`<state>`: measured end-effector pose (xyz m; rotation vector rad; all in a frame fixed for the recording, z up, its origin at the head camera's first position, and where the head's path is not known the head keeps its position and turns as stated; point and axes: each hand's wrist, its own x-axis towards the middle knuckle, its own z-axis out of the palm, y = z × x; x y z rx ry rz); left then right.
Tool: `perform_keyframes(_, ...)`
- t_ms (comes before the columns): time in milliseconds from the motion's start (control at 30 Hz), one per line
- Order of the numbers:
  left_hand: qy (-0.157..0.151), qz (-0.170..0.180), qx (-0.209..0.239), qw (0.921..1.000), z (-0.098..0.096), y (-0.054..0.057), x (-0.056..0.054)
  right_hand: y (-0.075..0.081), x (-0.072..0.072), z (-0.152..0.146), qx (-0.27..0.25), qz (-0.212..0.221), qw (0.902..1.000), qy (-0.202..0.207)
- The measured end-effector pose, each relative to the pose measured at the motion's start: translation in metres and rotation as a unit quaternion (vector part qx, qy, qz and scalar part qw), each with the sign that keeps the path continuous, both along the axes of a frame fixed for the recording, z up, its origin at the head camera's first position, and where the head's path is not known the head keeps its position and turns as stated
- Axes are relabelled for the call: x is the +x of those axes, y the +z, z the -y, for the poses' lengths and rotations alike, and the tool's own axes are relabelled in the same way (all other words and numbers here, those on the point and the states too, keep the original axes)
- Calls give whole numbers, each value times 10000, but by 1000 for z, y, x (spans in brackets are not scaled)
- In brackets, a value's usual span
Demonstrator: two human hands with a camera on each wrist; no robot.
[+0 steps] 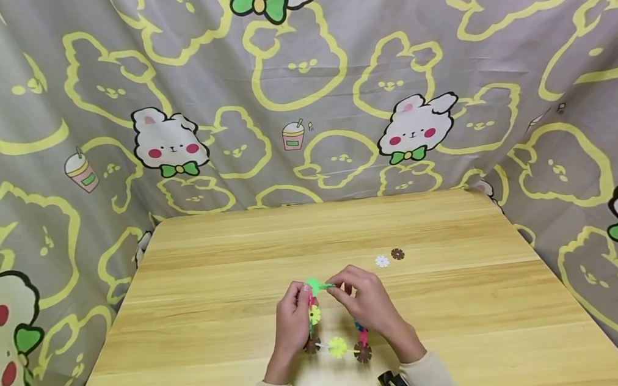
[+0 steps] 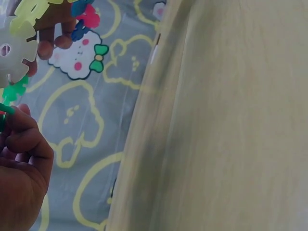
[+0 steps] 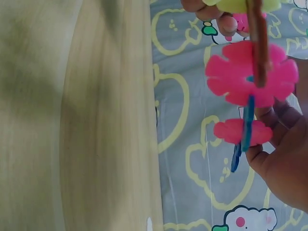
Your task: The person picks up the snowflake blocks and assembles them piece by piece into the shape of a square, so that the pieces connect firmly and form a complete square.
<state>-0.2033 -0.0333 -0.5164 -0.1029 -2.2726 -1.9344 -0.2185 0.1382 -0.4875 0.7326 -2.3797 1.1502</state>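
A chain of notched plastic discs in several colours hangs as a ring between my two hands above the table. My left hand pinches the chain near a bright green disc at its far side. From the right, my right hand holds the green piece seen edge-on beside it, between thumb and fingers. Nearer me hang a yellow disc and a brown disc. A whitish disc shows large in the left wrist view. Pink discs and blue ones fill the right wrist view; my right palm partly hides that stretch from above.
On the wooden table, past my right hand, a loose white disc lies beside a loose brown disc. A patterned curtain hangs behind the table and along both sides.
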Motion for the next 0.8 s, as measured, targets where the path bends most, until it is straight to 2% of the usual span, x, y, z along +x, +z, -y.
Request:
perform_keyframes(133,39,-21,18,10000,-1,-1,0,-1,0,1,87,-163,9998,32)
perform_keyframes(333,216,66,14,9997,-5,2,0,-5,-1,4,86,-700,9975,21)
perform_keyframes(567,255,421,6,9988,-10,36,12,-11,-3,9,-16,-1313,9913,5)
perform_keyframes(800,244,521,39,9983,-8,37,13,-12,-4,11,112,-1491,9888,-11)
